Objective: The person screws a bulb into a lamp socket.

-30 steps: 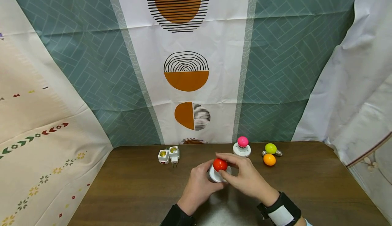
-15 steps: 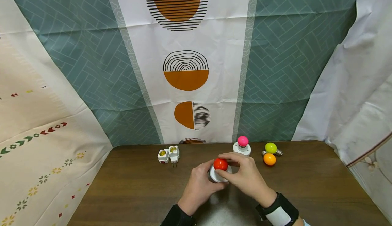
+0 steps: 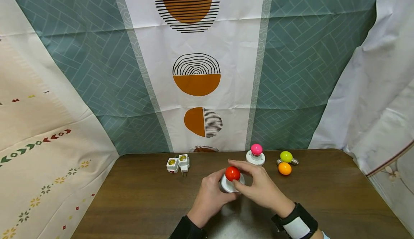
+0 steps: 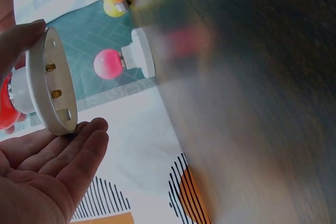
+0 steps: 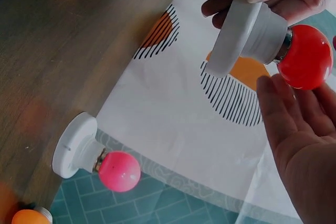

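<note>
Patterned cloth (image 3: pixel 233 88) at back, brown table (image 3: pixel 145 203) in front. Left hand (image 3: pixel 211 194) clamped on the disc of a white lamp holder (image 5: pixel 236 35), thumb one side, fingers the other. Right hand (image 3: pixel 260 187) curled round the red bulb (image 3: pixel 232 173) seated in it; exact fingertip contact unclear. Both hands together on this lamp, raised off the table, at 5 o'clock from head-view centre.

Long axis runs disc to bulb, near upright, bulb end up, roughly parallel to the standing pink lamp. Bulb points between 8 and 9 o'clock in left wrist view, between 3 and 4 in right wrist view.

Around the held lamp, head view: white base (image 3: pixel 255 159) with pink bulb (image 3: pixel 256 149) between 1 and 2 o'clock; pair of white plug sockets (image 3: pixel 184 165) between 9 and 10; green bulb (image 3: pixel 286 156) and orange bulb (image 3: pixel 284 169) between 2 and 3.

Right wrist view shows the red bulb's metal collar (image 5: pixel 284 46), hidden from head view. Only left wrist view shows the underside, two brass contacts (image 4: pixel 56 94) there.
</note>
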`<state>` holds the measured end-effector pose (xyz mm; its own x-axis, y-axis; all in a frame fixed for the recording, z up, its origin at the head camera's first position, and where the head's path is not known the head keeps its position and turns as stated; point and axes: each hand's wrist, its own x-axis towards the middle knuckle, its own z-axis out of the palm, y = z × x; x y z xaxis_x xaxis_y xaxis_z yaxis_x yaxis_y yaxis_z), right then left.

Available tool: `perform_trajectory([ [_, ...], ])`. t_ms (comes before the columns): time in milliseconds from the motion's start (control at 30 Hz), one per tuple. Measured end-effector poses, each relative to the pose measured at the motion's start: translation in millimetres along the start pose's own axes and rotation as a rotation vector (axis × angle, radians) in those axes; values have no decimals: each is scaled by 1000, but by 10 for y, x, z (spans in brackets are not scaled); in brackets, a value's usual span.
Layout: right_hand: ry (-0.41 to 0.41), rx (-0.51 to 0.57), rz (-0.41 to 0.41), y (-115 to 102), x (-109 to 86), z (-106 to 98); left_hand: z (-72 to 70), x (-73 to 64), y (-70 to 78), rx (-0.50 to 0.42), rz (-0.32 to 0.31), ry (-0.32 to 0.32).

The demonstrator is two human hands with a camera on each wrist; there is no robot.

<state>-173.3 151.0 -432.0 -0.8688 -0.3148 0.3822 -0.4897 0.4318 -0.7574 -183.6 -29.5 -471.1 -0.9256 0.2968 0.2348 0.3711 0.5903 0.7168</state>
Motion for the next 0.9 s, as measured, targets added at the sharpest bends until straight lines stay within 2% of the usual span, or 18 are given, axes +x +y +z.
perform_trajectory([
  [233, 9, 39, -20, 14, -7, 10, 0, 0, 0, 9, -17, -17],
  [433, 87, 62, 25, 8, -5, 32, 1, -6, 1, 21, -7, -19],
  [633, 158, 32, 24, 16, 4, 64, -13, -8, 25, 6, 9, -9],
  [733, 146, 41, 31, 18, 0, 54, -18, -9, 32, 13, 20, 2],
  [900, 51, 39, 18, 8, -3, 8, -23, -17, 31, 24, 23, 17],
])
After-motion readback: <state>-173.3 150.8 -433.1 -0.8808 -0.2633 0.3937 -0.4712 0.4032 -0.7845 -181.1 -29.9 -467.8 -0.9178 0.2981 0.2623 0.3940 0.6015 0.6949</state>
